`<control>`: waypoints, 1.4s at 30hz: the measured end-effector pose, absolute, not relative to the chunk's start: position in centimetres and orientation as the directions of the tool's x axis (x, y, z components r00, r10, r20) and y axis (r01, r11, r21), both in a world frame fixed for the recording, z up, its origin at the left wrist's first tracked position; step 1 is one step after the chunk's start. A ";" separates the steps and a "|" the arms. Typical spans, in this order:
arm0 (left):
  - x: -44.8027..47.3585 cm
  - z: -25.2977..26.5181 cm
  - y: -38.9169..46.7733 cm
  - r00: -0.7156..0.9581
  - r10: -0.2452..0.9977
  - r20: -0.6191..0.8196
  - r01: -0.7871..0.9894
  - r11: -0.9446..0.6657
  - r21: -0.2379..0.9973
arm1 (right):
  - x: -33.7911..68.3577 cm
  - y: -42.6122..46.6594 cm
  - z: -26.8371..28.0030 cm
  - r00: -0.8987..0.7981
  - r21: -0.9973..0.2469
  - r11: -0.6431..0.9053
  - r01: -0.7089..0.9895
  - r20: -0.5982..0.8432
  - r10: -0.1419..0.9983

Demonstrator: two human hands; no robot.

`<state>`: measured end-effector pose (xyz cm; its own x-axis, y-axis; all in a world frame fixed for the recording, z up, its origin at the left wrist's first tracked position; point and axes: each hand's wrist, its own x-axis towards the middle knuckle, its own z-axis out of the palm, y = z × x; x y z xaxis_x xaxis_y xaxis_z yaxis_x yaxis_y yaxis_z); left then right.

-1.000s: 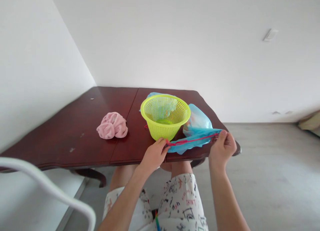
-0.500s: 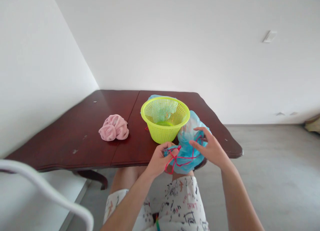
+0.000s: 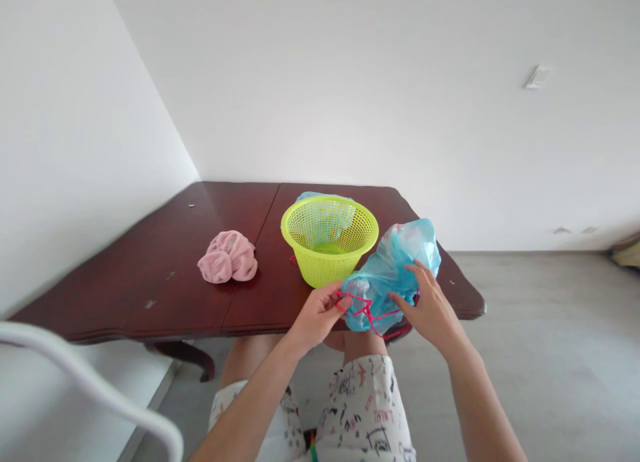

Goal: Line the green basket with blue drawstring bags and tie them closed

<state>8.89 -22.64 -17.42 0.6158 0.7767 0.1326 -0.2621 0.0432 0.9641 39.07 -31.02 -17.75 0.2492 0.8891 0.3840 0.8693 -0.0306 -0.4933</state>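
A crumpled blue plastic drawstring bag (image 3: 383,265) lies across the table's front right edge, bulging toward the back right. My left hand (image 3: 323,310) pinches its near left end, where a thin red drawstring (image 3: 367,307) loops out. On the bag's right side, my right hand (image 3: 427,305) grips the plastic between thumb and fingers. A yellow-green plastic basket (image 3: 325,269) with mesh walls stands upright just behind my left hand. What is inside the bag cannot be made out.
A bunched pink cloth (image 3: 229,257) rests left of the basket on the dark wooden table (image 3: 150,262). Behind the basket, more blue plastic (image 3: 320,195) shows. A white curved tube (image 3: 100,389) crosses the lower left. White walls border the table's left and back.
The bag's far part has swung up and to the right, spreading out. My right hand has shifted slightly right and closed on the plastic. The left hand keeps its pinch; the basket stays put.
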 end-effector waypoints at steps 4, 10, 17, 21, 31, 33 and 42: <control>8.6 -18.2 -22.8 0.582 0.785 0.212 -0.261 -0.067 0.963 | 37.3 -30.5 -19.2 0.148 -0.481 0.031 0.876 0.330 0.932; 6.3 -17.8 -23.0 0.640 0.738 0.216 -0.199 -0.111 0.974 | 39.8 -29.1 -20.8 0.307 -0.539 -0.103 0.836 0.303 0.902; 1.3 -17.8 -23.2 0.587 0.772 0.243 0.090 -0.361 0.928 | 42.2 -29.8 -16.6 0.327 -0.859 0.088 0.504 0.284 0.901; 0.6 -16.2 -25.0 0.485 0.719 0.498 0.195 -0.644 0.739 | 41.0 -29.8 -13.6 0.372 -0.829 0.113 0.548 0.363 0.854; 13.5 -15.9 -25.1 0.775 0.523 0.356 -0.036 -0.526 0.850 | 35.8 -27.3 -8.2 0.153 -0.533 0.227 0.815 0.576 0.803; 14.5 -17.1 -23.8 0.726 0.599 0.339 -0.014 -0.480 0.877 | 36.2 -27.5 -7.8 0.122 -0.506 0.228 0.832 0.567 0.815; 12.1 -18.5 -22.6 0.631 0.714 0.303 0.199 -0.526 0.827 | 43.3 -30.2 -8.5 0.224 -0.433 0.028 0.901 0.518 0.825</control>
